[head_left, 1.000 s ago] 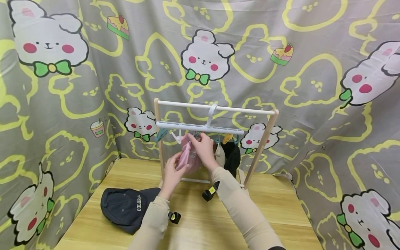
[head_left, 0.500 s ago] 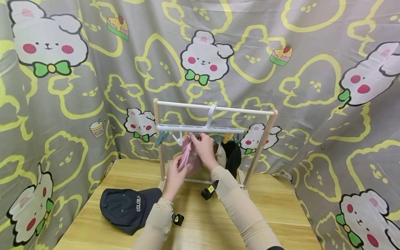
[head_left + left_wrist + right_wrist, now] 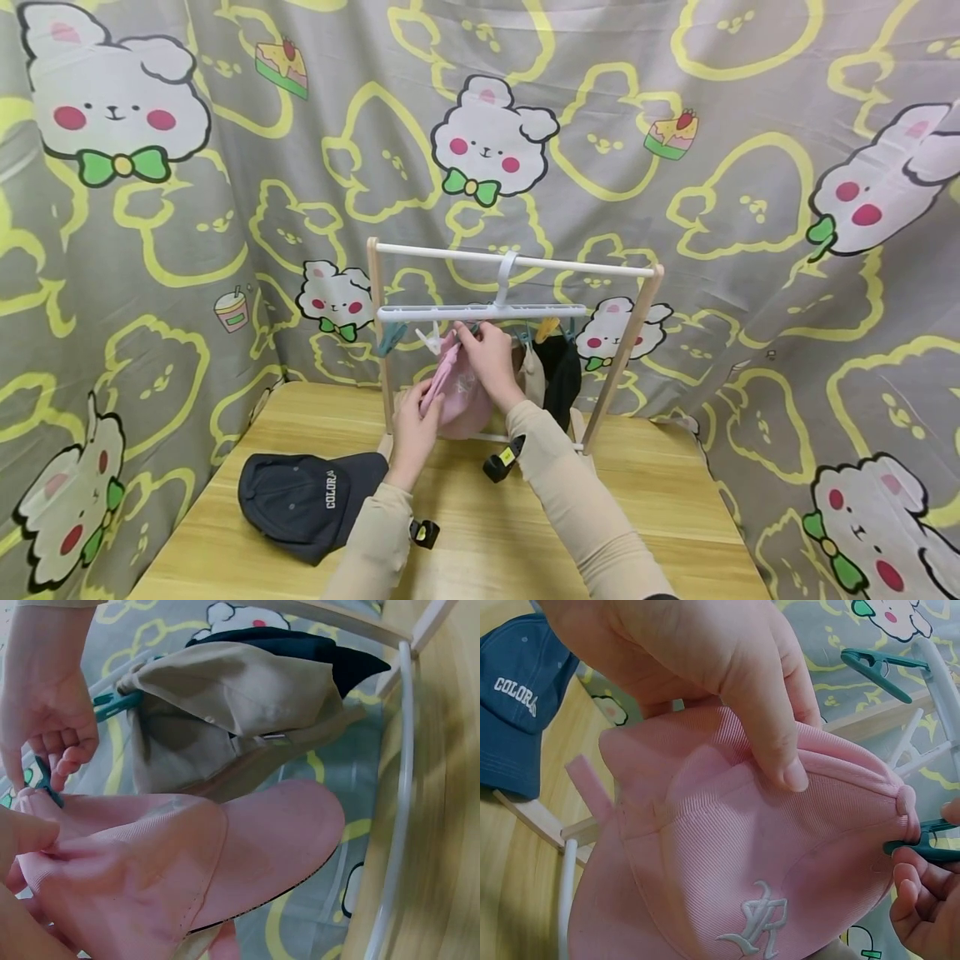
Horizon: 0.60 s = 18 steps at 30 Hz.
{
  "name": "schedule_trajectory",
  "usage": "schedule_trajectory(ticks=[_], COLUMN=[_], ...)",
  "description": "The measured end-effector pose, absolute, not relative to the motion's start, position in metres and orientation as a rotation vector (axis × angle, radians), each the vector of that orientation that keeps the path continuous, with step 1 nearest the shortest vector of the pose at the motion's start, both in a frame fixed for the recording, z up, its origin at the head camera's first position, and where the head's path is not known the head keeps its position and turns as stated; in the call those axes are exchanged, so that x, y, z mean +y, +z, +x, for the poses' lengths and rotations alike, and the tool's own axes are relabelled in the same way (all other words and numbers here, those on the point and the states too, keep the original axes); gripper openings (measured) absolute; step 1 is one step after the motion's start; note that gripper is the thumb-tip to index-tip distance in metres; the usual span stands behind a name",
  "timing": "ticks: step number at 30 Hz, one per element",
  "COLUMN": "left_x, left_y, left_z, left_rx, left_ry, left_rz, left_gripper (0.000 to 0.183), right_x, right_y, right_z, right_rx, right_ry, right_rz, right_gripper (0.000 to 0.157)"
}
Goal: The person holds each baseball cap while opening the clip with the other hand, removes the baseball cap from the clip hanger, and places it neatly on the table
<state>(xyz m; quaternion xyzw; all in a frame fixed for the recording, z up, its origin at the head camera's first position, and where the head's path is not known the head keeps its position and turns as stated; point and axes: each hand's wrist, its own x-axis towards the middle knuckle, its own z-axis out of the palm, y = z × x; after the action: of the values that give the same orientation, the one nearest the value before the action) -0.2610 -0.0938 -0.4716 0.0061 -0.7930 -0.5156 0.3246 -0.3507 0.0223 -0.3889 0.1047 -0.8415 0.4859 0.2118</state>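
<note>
My left hand (image 3: 416, 421) grips a pink baseball cap (image 3: 727, 847) with white embroidered lettering, thumb on one side of its folded crown. The cap hangs brim-down under the pale blue clip hanger (image 3: 480, 312). At the crown's top my right hand (image 3: 491, 358) pinches a dark teal clip (image 3: 930, 844), whose jaws are at the pink fabric. In the left wrist view this clip (image 3: 49, 782) stands right at the cap's top. Beside it hang a beige cap (image 3: 240, 682) and a black cap (image 3: 558, 379), the beige one under another teal clip (image 3: 116, 705).
The hanger hooks over the white rod (image 3: 585, 265) of a small wooden rack (image 3: 633, 350). A teal clip (image 3: 392, 339) and a white clip (image 3: 429, 339) hang at its left. A navy cap (image 3: 300, 504) lies on the table (image 3: 480, 550) at the left, before a patterned curtain (image 3: 360, 50).
The hanger has tilted and sunk a little on its left side. My left hand has shifted slightly down with the pink cap's edge, and more of the brim shows. The right hand stays at the clip.
</note>
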Motion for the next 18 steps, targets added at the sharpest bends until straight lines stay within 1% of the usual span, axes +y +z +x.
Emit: schedule_trajectory(ticks=[9,18], left_x=[-0.0961,-0.098], left_y=[-0.47,-0.4687], left_z=[-0.2563,-0.2547], left_rx=[-2.069,-2.074], left_ry=[-1.347,-1.405], left_rz=[0.065,0.077], left_gripper=[0.023,0.02], right_x=[0.0227,0.0223], right_y=[-0.3891,-0.3866], right_z=[-0.3499,-0.3475], right_rx=[-2.363,-2.35], right_ry=[1.322,1.34], right_rz=[0.311,0.334], right_gripper=[0.04,0.037])
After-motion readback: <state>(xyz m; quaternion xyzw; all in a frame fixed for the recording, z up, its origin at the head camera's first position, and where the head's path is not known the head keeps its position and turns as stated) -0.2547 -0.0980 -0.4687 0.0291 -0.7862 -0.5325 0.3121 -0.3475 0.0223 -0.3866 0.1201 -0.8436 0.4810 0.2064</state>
